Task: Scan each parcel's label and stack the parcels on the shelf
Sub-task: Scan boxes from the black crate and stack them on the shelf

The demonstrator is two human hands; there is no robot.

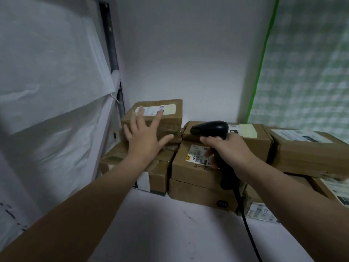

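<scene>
Left hand [146,138] is spread wide, fingers splayed, palm on/against the near face of the top parcel [166,118] at far left of the shelf [170,229]; we grip nothing w/ it. Right hand [229,151] is wrapped tight round the black scanner [209,128], cable [247,229] trailing near. Scanner head points left, over a labelled mid box [190,167]. More boxes [306,148] stacked at right, approx. two high.
</scene>
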